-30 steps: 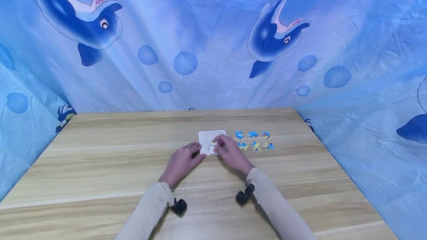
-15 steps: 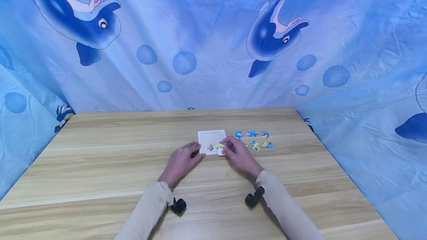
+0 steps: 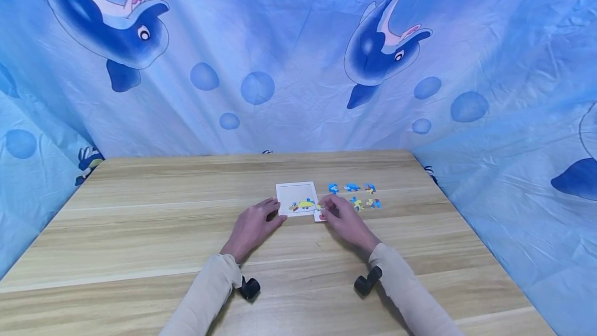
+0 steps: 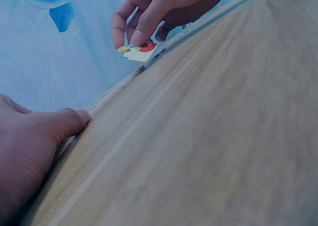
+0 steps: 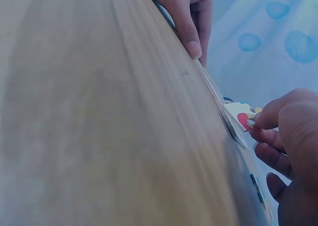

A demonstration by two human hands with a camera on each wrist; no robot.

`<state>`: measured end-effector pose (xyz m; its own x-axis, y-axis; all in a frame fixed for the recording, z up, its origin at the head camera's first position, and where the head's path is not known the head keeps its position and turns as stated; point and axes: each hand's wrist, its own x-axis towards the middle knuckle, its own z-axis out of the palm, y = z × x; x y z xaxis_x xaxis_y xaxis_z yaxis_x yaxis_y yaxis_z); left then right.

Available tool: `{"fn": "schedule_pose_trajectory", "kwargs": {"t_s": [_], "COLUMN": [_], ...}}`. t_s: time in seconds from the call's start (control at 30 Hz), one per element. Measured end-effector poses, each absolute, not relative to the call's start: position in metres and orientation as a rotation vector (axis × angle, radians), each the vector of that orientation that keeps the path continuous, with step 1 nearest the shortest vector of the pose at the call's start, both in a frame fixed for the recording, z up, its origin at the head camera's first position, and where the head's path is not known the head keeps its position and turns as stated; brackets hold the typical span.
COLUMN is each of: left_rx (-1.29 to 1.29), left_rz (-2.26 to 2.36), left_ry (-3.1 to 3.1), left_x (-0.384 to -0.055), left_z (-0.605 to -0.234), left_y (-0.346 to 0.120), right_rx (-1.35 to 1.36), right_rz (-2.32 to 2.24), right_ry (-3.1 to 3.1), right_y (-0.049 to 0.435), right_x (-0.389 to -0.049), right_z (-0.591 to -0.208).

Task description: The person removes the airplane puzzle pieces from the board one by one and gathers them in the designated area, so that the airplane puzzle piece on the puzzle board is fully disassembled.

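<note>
Blue curtain [image 3: 298,40] printed with dolphins [image 3: 126,38] encloses a wood-grained surface [image 3: 140,253]. Two hands work near its middle: the left hand [image 3: 253,226] lies with fingers relaxed against a white frame [image 3: 296,193] from about 8 o'clock, probably to keep it from sliding, while the right hand [image 3: 349,220], at 4 o'clock, pinches a white-and-red piece [image 5: 241,115] in its fingertips, a grip that seems meant to leave most of the outline visible. That piece is at the frame's 4 o'clock corner; whether it touches the rim I cannot tell. Loose pieces [image 3: 352,187] lie apart toward 3 o'clock, likely so each can be singled out. Counted: one frame, one pinched piece, five loose in sight, and apparently two joined pieces [image 3: 306,204] inside the frame, around 6 o'clock.
</note>
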<state>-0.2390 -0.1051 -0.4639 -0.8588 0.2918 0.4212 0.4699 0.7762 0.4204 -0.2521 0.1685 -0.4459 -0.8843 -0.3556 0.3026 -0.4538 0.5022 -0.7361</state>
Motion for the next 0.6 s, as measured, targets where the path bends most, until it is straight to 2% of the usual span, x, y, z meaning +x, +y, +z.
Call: {"fn": "schedule_pose_trajectory", "kwargs": {"t_s": [0.6], "left_rx": [-0.579], "left_rz": [-0.761], "left_ry": [-2.625], "left_x": [-0.24], "left_z": [-0.466], "left_y": [-0.105], "right_rx": [0.629], "right_rz": [1.323], "right_ry": [-2.676], "right_y": [0.194], "right_x": [-0.238], "right_z": [-0.447]}}
